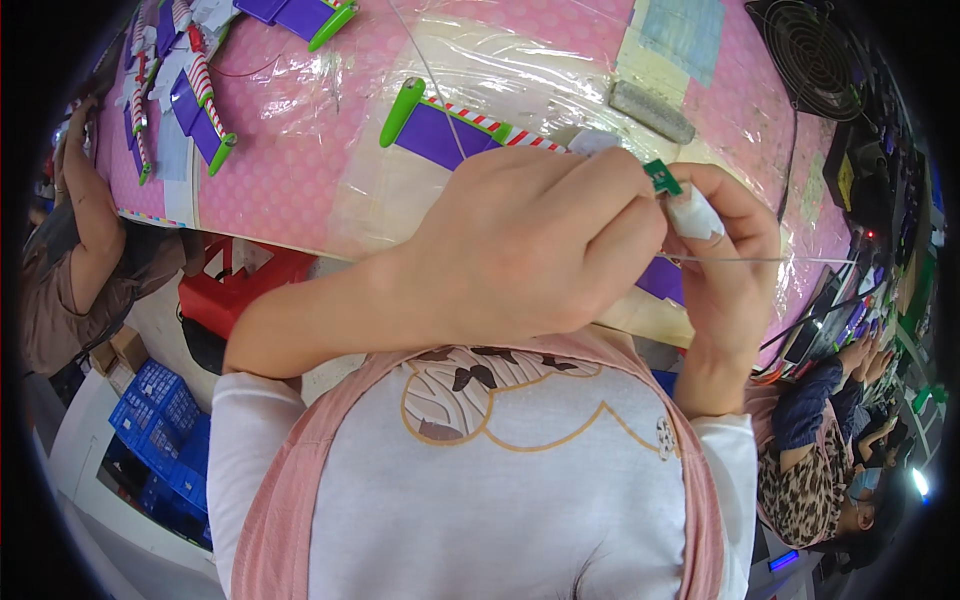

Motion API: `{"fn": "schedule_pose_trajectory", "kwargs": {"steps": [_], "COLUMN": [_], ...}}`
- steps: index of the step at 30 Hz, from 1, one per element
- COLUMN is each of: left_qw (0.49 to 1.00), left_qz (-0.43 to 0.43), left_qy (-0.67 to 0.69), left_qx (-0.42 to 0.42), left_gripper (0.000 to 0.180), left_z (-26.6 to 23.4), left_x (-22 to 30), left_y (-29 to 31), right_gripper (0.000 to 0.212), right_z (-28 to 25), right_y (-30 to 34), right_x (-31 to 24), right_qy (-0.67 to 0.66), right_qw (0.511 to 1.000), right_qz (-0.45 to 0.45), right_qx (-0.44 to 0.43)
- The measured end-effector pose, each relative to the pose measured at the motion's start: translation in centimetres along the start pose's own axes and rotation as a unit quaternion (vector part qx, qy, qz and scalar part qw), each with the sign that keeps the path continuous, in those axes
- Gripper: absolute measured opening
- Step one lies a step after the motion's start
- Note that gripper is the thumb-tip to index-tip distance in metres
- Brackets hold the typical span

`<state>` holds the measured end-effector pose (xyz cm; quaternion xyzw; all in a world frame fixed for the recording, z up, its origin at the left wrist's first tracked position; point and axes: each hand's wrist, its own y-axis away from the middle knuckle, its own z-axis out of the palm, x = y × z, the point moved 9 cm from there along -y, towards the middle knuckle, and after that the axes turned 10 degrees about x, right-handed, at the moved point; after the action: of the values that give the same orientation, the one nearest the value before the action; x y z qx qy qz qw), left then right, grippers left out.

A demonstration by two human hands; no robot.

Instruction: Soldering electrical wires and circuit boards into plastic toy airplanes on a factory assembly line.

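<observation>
at a table [270, 190] spread with pink dotted covering, two bare hands meet over one green circuit board [661, 177]. from the left, the left hand [540, 240] arrives with fingers curled together; its fingertips are hidden, so whether they grip anything cannot be told. the board stands just right of its knuckles, long axis slanting from upper left to lower right. on the far side, the nearer right hand [735, 230] pinches the board between forefinger and thumb, the thumb wearing one white wrap [696, 214].

counted left to right: one co-worker's arm [95, 220] at the table's edge; one red stool [240, 280]; three green tips on the purple winged pieces [205, 125] at upper left; one more purple wing [430, 135], green-tipped, beyond the left hand; one grey bar [652, 112] above the board; one black fan [812, 55] in the upper right corner; and one co-worker in leopard print [815, 490] at lower right.
</observation>
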<state>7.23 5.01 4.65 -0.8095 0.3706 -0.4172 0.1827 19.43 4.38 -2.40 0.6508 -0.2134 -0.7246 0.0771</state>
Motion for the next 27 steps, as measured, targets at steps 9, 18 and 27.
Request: {"fn": "schedule_pose_trajectory", "kwargs": {"steps": [9, 18, 27], "left_qw": [0.989, 0.964, 0.964], "left_qz": [0.047, -0.043, -0.255], "left_qy": [-0.123, -0.172, 0.033], "left_qx": [-0.066, -0.200, -0.067], "left_gripper": [0.013, 0.016, 0.010], "left_z": [4.3, 6.6, -0.4], "left_x": [-1.9, -3.4, -7.5], "left_y": [-1.4, -2.2, -2.9], "right_gripper": [0.030, 0.027, 0.043], "right_z": [1.0, -0.4, -29.9], "right_y": [-8.5, -8.9, -9.9], "right_x": [-0.9, -3.4, -3.3], "right_qy": [0.398, 0.543, -0.282], "right_qw": [0.902, 0.796, 0.863], "right_qz": [-0.063, -0.267, -0.105], "right_qx": [-0.155, 0.010, 0.406]}}
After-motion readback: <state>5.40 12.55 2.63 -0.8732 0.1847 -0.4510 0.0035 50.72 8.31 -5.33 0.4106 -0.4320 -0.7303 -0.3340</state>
